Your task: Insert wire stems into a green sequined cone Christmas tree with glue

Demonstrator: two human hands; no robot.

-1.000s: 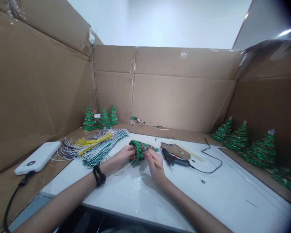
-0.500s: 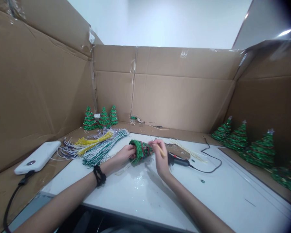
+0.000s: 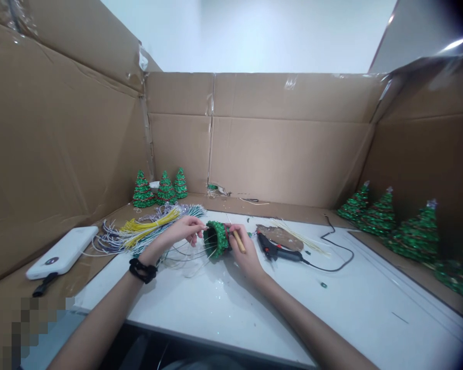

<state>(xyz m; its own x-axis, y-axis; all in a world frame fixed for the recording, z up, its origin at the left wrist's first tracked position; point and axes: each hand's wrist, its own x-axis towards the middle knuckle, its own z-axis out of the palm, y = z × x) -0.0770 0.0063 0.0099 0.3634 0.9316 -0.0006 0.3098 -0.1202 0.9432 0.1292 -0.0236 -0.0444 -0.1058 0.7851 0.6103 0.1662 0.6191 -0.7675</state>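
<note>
Tree (image 3: 221,239) lies sideways over the worktop (image 3: 200,308), base leftward. The left hand (image 3: 183,231) has come out of the base and seems to pinch its rim, suggesting work has shifted there; right of the tree, the right hand (image 3: 248,253) grips a tool (image 3: 238,240).

at the left we see a white power bank (image 3: 64,252), lying flat on the cardboard, with a black plug (image 3: 45,284) at its near end. in the far left corner we find three green trees (image 3: 165,190), standing close together. along the right side we observe a row of other green trees (image 3: 380,221), some with a pale star on the top. on the white table (image 3: 216,308) lies a black glue gun (image 3: 289,254), whose dark cord (image 3: 327,270) makes a curve. near the gun we notice a flat brown piece (image 3: 280,237). behind everything, we see cardboard walls (image 3: 293,149).
</note>
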